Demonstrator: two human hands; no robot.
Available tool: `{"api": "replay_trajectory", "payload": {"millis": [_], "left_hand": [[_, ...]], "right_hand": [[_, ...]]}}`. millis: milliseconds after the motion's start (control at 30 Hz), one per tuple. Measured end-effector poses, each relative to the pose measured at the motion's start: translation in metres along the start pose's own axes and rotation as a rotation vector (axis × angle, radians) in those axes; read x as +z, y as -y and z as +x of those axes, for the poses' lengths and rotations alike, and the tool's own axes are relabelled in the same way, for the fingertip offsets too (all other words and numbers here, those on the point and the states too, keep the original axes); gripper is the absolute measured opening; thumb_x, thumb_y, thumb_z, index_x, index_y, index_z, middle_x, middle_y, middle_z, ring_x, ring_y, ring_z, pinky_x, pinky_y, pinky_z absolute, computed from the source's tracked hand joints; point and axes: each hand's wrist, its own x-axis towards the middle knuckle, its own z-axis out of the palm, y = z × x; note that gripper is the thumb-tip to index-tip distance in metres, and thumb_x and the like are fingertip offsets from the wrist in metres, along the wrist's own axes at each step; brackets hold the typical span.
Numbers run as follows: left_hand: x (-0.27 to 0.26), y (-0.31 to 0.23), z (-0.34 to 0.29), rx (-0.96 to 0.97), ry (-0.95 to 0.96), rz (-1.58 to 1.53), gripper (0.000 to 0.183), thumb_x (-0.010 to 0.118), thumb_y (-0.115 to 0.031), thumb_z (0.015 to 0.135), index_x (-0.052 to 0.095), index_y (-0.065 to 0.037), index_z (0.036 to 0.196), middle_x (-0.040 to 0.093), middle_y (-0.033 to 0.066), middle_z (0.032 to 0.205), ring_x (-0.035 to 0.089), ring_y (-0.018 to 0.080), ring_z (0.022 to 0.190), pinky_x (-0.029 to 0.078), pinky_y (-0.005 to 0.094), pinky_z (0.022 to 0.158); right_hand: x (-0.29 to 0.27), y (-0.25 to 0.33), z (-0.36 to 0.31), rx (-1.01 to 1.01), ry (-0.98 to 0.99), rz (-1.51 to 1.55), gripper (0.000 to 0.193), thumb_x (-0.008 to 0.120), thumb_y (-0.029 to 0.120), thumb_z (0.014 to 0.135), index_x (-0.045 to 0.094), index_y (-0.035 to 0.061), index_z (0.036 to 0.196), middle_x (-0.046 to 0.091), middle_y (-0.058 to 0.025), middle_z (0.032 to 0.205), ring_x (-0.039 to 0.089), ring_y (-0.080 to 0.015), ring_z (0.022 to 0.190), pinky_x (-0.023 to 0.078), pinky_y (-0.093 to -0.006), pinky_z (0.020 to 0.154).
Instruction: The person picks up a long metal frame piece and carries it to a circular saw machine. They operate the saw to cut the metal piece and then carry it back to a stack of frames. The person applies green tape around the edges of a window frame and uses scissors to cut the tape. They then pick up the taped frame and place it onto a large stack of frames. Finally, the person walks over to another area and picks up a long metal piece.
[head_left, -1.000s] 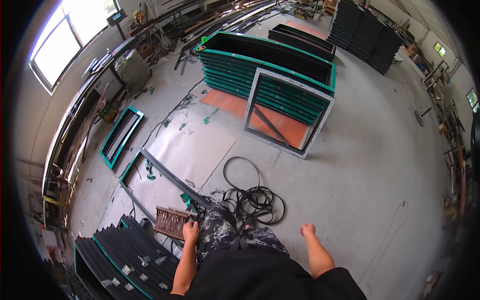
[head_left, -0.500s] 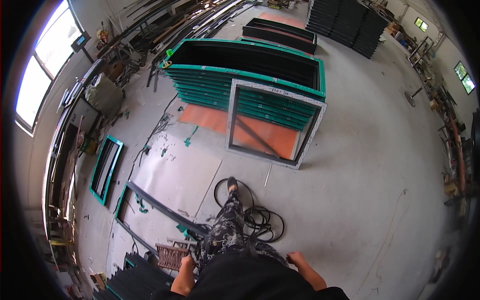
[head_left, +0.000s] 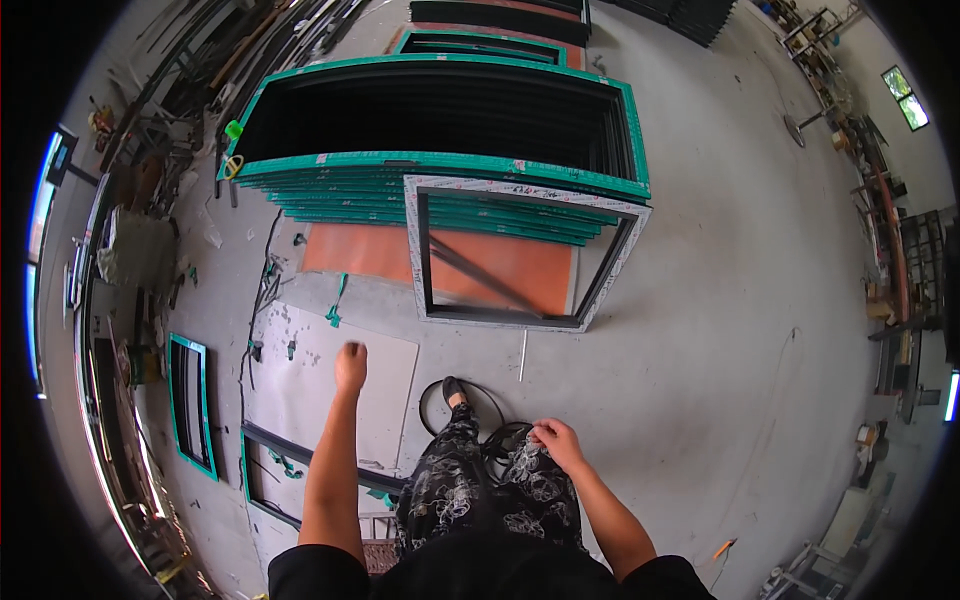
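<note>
My left hand [head_left: 351, 367] is raised in front of me over the pale floor sheet [head_left: 330, 400], its fingers closed; whatever they hold, if anything, is too small to make out. Beside my right thigh, my right hand [head_left: 557, 442] has curled fingers, and I cannot see whether something is in them. Ahead, a dark rectangular frame with white printed film [head_left: 413, 250] leans against a tall stack of green-taped frames [head_left: 400, 158]. A green tape roll [head_left: 234, 130] and a yellow-rimmed ring-shaped item [head_left: 233, 167] sit on the stack's left corner.
An orange sheet [head_left: 350, 250] lies under the stack. A black hose or strap [head_left: 425, 408] coils around my feet. Smaller green-edged frames [head_left: 207, 420] lie on the left. Long profiles [head_left: 250, 60] fill the far left, and racks [head_left: 885, 230] line the right wall.
I have moved closer to the stack. My left hand has risen forward from beside my hip. My right hand has come up and inward near my thigh.
</note>
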Motion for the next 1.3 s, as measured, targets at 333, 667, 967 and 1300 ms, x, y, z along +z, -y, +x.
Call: {"api": "replay_trajectory", "payload": {"millis": [333, 667, 967, 1300], "left_hand": [[0.070, -0.268, 0.112, 0.489, 0.088, 0.056, 0.026, 0.057, -0.025, 0.094, 0.065, -0.005, 0.108, 0.068, 0.0169, 0.105, 0.064, 0.0354, 0.099, 0.050, 0.0437, 0.086], [0.200, -0.369, 0.232, 0.772, -0.053, 0.444, 0.030, 0.056, -0.016, 0.092, 0.061, -0.002, 0.118, 0.062, 0.0179, 0.114, 0.059, 0.0364, 0.107, 0.048, 0.0453, 0.092], [0.304, -0.344, 0.258, 0.768, -0.288, 0.818, 0.067, 0.068, -0.028, 0.086, 0.044, 0.003, 0.139, 0.043, 0.0259, 0.139, 0.041, 0.0446, 0.130, 0.036, 0.0504, 0.107], [0.350, -0.297, 0.302, 1.086, -0.702, 0.807, 0.083, 0.070, -0.033, 0.083, 0.032, 0.010, 0.143, 0.035, 0.0293, 0.144, 0.032, 0.0452, 0.134, 0.027, 0.0553, 0.110]], "right_hand": [[-0.088, -0.040, 0.083, 0.252, -0.258, 0.167, 0.013, 0.061, 0.010, 0.096, 0.066, -0.0001, 0.102, 0.070, -0.0084, 0.088, 0.068, -0.0147, 0.072, 0.055, -0.0264, 0.061], [-0.166, -0.108, 0.212, 0.363, -0.047, -0.054, 0.014, 0.061, 0.011, 0.093, 0.066, -0.0002, 0.098, 0.070, -0.0081, 0.083, 0.068, -0.0144, 0.068, 0.053, -0.0264, 0.057], [-0.215, -0.217, 0.269, 0.450, -0.144, -0.243, 0.015, 0.063, 0.019, 0.088, 0.069, 0.0051, 0.088, 0.070, -0.0061, 0.072, 0.069, -0.0167, 0.065, 0.053, -0.0322, 0.058], [-0.161, -0.303, 0.481, 0.106, -0.143, -0.859, 0.013, 0.061, 0.020, 0.086, 0.066, 0.0085, 0.090, 0.068, -0.0169, 0.088, 0.065, -0.0399, 0.083, 0.054, -0.0507, 0.069]]}}
